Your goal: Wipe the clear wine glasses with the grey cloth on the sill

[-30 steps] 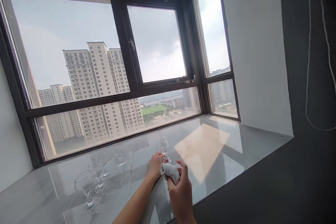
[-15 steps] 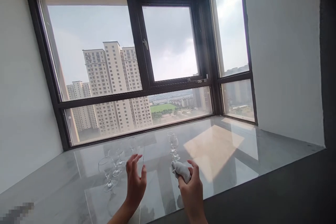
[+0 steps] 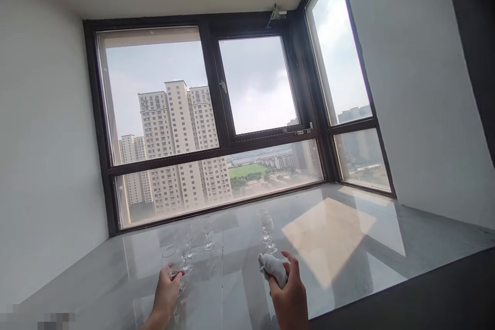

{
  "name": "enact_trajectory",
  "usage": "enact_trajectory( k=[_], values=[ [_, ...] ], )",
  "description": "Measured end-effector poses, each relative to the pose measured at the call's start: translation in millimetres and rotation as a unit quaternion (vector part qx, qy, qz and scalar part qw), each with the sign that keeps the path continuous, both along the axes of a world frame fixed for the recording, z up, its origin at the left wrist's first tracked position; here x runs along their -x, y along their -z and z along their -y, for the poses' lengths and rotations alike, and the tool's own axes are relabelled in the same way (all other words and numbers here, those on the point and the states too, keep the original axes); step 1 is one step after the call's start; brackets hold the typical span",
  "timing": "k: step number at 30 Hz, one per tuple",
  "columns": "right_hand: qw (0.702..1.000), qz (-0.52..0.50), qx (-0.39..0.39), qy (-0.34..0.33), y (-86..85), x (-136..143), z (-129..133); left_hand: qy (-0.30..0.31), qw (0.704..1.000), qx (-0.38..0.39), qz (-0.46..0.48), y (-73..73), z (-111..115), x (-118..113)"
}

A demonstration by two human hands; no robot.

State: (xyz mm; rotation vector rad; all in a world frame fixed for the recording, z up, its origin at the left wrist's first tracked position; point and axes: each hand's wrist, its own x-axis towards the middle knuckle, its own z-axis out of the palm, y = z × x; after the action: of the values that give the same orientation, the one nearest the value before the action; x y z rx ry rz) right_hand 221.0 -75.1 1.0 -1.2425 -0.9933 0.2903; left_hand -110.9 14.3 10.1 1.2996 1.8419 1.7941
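Note:
My left hand (image 3: 164, 291) is at the nearest stemmed glass (image 3: 169, 254), with thumb and fingers closed around its lower bowl. The glass stands upright, and part of its stem is hidden by the fingers. Just behind it are several more stemmed glasses (image 3: 188, 241), one of them (image 3: 208, 234) a little apart to the right. A bunched grey cloth (image 3: 274, 269) is gripped in my right hand (image 3: 290, 289), held above the sill. Beyond the cloth stand two more stemmed glasses (image 3: 265, 223), close together and partly overlapping.
All the glasses stand on a glossy grey tiled sill (image 3: 209, 294) that reflects light. Dark window frames (image 3: 216, 154) border it at the back, with white walls (image 3: 50, 154) on either side. The sill's front edge (image 3: 363, 291) slants across the lower right.
My left hand has moved left and down from open air to the nearest glass and closed on it. My right hand still holds the cloth. The view has tilted upward.

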Motion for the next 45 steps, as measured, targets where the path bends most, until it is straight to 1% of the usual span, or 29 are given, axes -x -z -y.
enact_trajectory(
  k=[2, 4, 6, 8, 10, 12, 15, 17, 21, 24, 26, 29, 32, 35, 38, 41, 45],
  values=[
    [1.0, -0.004, 0.001, 0.004, -0.1, 3, -1, 0.041, 0.999, 0.017, -0.022, 2.4, 8, -10],
    [1.0, -0.018, 0.007, 0.001, -0.7, 5, -1, 0.105, 0.991, 0.004, -0.077, 5.5, 18, -26],
    [1.0, -0.027, 0.01, -0.009, -0.9, 7, -1, 0.166, 0.974, -0.025, -0.154, 9.0, 28, -48],
    [1.0, -0.018, 0.003, -0.022, -0.2, 10, 0, 0.213, 0.949, -0.037, -0.228, 11.8, 35, -75],
    [1.0, -0.004, -0.008, -0.023, 1.6, 13, 0, 0.243, 0.924, -0.044, -0.293, 13.3, 40, -103],
    [1.0, 0.003, -0.018, -0.011, 3.7, 15, -1, 0.259, 0.904, -0.059, -0.334, 13.5, 41, -128],
    [1.0, 0.004, -0.021, -0.002, 6.2, 15, -3, 0.261, 0.894, -0.079, -0.355, 12.7, 42, -150],
    [1.0, 0.007, -0.016, -0.01, 7.3, 13, -4, 0.257, 0.893, -0.083, -0.361, 12.3, 42, -154],
    [1.0, 0.005, -0.017, -0.005, 10.7, 14, -10, 0.257, 0.895, -0.081, -0.356, 13.3, 40, -151],
    [1.0, -0.006, -0.018, -0.005, 13.8, 21, -18, 0.251, 0.901, -0.081, -0.344, 17.4, 36, -149],
    [1.0, -0.021, -0.015, -0.01, 14.0, 28, -25, 0.235, 0.907, -0.081, -0.339, 21.9, 31, -150],
    [0.998, -0.053, -0.02, -0.011, 7.9, 38, -34, 0.198, 0.92, -0.075, -0.329, 29.5, 24, -151],
    [0.998, -0.062, -0.022, -0.024, -5.3, 46, -39, 0.157, 0.934, -0.066, -0.314, 33.2, 20, -151],
    [0.997, -0.037, -0.004, -0.063, -18.5, 49, -38, 0.121, 0.946, -0.073, -0.292, 30.0, 23, -150],
    [0.996, -0.016, 0.006, -0.083, -24.2, 51, -33, 0.11, 0.944, -0.073, -0.303, 23.0, 30, -150],
    [0.997, -0.015, 0.02, -0.069, -23.6, 51, -28, 0.117, 0.934, -0.042, -0.334, 17.4, 35, -152],
    [0.998, -0.03, 0.035, -0.041, -27.6, 52, -25, 0.131, 0.923, -0.007, -0.361, 15.6, 36, -156]
  ],
)
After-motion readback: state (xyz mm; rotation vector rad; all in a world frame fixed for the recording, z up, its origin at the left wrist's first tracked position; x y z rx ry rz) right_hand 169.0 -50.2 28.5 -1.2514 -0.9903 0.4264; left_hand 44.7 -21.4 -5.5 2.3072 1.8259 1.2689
